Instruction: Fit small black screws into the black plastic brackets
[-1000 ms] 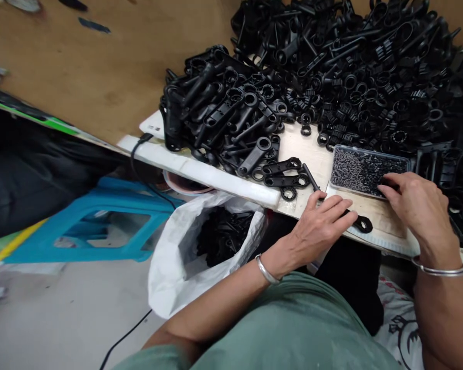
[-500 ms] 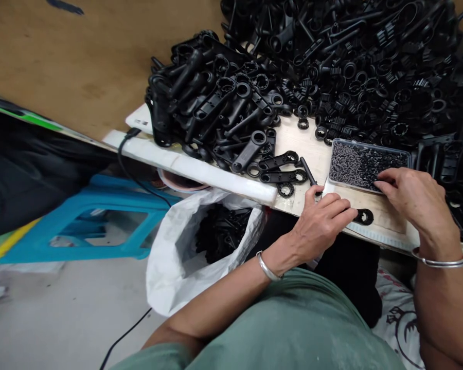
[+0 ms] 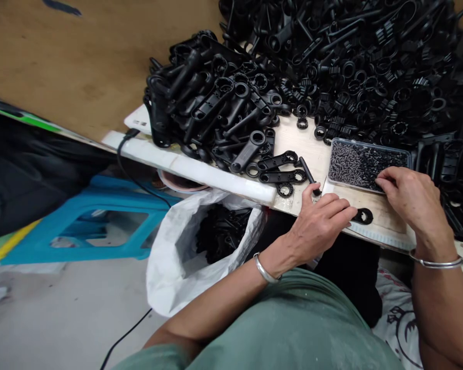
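My left hand (image 3: 318, 222) lies at the bench's front edge, fingers curled over a black plastic arm. The arm's ringed end (image 3: 364, 216) sticks out past my fingertips on the right; the rest is under the hand. My right hand (image 3: 414, 200) is at the front right of a clear plastic box (image 3: 331, 172), thumb and fingers pinched together over its contents. Tiny dark metal pieces (image 3: 349, 163), which look like small screws, fill the box. What the pinch holds, if anything, is too small to make out. Beside my left thumb lies a black rod (image 3: 307, 170).
Heaped black plastic arms (image 3: 216, 103) and toothed rings (image 3: 355, 87) cover the bench behind. Loose arms (image 3: 281, 177) lie left of my left hand. White foam edging (image 3: 193, 167) runs along the front. Below stand a white sack (image 3: 173, 257) of black parts and a blue stool (image 3: 88, 221).
My right hand has shifted slightly at the box, its fingers drawn closer together. My left hand stays on the black plastic arm.
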### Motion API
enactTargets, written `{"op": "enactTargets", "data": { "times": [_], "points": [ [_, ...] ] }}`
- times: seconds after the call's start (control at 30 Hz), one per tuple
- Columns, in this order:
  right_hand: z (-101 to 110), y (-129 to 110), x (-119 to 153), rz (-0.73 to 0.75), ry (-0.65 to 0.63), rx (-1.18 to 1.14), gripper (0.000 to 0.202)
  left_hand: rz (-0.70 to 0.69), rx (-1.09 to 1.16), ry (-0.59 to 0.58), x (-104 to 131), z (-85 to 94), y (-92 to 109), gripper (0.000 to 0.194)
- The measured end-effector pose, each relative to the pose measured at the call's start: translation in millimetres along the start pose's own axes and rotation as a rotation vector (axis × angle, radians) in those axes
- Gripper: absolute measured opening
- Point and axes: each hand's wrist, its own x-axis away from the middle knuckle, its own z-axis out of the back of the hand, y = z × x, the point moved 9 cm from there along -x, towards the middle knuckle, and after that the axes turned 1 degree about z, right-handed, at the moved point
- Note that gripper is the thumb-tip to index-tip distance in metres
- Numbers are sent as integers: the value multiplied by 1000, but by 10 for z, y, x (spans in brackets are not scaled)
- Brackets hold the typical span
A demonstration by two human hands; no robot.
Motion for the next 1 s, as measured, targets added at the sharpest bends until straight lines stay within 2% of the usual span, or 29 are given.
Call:
{"op": "enactTargets", "data": {
  "times": [0.17, 0.3, 0.4, 0.5, 0.67, 0.8, 0.9, 1.0],
  "points": [
    [33, -28, 48, 73, 125, -35, 15, 11, 37, 53, -25, 111, -13, 11],
    [50, -32, 92, 100, 210, -57, 13, 53, 22, 57, -113, 213, -112, 12],
    [83, -17, 132, 129, 265, -111, 12, 100, -37, 8, -217, 246, -250, 14],
    [140, 49, 193, 132, 321, -261, 13, 152, -114, -72, -343, 225, -400, 20],
    [113, 227, 302, -4, 324, -592, 14, 168, -178, -258, -570, 39, -496, 30],
    [-10, 225, 358, -49, 262, -880, 19, 47, -195, -342, -738, -170, -388, 34],
    [-106, 217, 394, -85, 231, -1091, 19, -51, -190, -400, -827, -321, -300, 30],
    [-178, 202, 429, -110, 200, -1292, 20, -92, -200, -452, -881, -417, -276, 27]
  ]
}}
